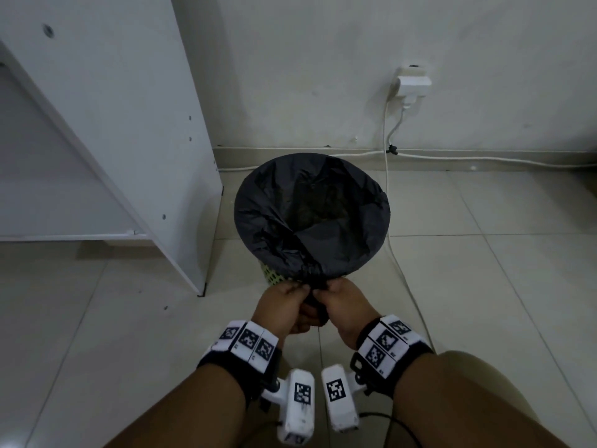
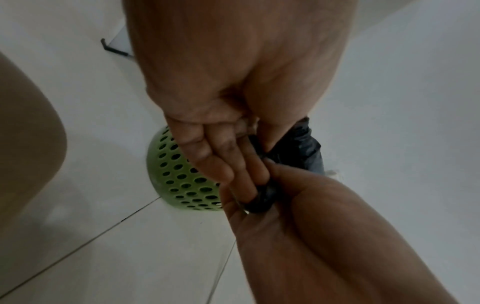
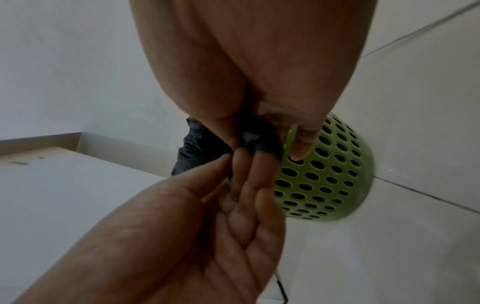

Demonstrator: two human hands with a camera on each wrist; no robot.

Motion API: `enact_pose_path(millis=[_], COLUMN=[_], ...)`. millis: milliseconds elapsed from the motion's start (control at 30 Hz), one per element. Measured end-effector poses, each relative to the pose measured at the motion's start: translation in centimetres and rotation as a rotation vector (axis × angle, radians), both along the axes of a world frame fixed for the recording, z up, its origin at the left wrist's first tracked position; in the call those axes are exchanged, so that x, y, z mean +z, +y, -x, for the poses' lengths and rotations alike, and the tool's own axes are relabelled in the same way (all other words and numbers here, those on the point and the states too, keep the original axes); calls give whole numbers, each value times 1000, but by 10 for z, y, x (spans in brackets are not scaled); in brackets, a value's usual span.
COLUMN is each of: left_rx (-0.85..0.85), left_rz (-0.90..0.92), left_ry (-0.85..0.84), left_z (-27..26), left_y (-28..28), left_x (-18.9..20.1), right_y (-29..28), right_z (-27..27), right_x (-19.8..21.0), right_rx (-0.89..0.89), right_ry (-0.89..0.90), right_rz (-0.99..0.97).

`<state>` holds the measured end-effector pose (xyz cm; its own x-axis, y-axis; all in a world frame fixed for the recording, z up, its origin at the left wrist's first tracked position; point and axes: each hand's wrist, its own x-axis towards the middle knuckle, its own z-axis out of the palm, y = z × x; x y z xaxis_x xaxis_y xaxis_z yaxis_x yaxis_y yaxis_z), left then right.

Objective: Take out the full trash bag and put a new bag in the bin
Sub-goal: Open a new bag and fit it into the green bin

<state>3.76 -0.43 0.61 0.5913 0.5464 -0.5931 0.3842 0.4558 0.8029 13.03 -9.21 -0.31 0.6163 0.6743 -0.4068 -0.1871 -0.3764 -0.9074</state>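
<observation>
One green perforated bin (image 1: 274, 275) and one black trash bag (image 1: 310, 215) are seen, with two hands at work. The bag is stretched over the rim of the bin, which stands on the floor near the far wall; only a small part of the green side is shown in the head view, while its holed wall is seen plainly from both wrist views (image 2: 179, 174) (image 3: 322, 181).

At the near edge of the bin the slack of the bag is gathered into a twisted tail (image 1: 315, 295). This tail is pinched between the left hand (image 1: 284, 305) and the right hand (image 1: 342, 302), which are pressed close together just in front of the bin. In the left wrist view the fingers (image 2: 221, 160) of the left hand are curled round the black plastic (image 2: 262, 197), and the right hand (image 2: 298, 201) is closed on it from the other side. In the right wrist view the same dark fold (image 3: 257, 139) is held between thumb and fingers.

The floor (image 1: 484, 286) is laid with pale tiles. One white cabinet (image 1: 113, 124) stands at the left, just beside the bin. One wall plug (image 1: 413, 84) is set on the far wall, and a white cable (image 1: 392, 247) is run down past the right side of the bin.
</observation>
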Motion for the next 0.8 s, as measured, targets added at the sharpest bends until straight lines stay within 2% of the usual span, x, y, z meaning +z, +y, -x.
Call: enact_pose_path(millis=[100,233,300,400,533,700,800], left_rx=[34,62,108,170,165,105,125], left_rz=[-68,-181,-91,198,409,447,382], left_ry=[5,51,10,-86,-44,-17,31], left_z=[1,4,2,-1,1,0,1], left_y=[9,16,15,11,15,23,22], left_x=[-2,-6,-7,-9,-9,-7,-15], right_y=[0,-4,-8,-13,-14,-12,-13], right_z=[2,-3,-7,-6,-6,-3,-5], right_x=[1,-4,-9,-10,-8,-6,-10], right_rx=[47,0,-87,-173,-211,-194,-140], right_ry=[-20,-121,-105,-22,-87,-94,-225], right_rz=[-71,-33,-14,2,27,18,72])
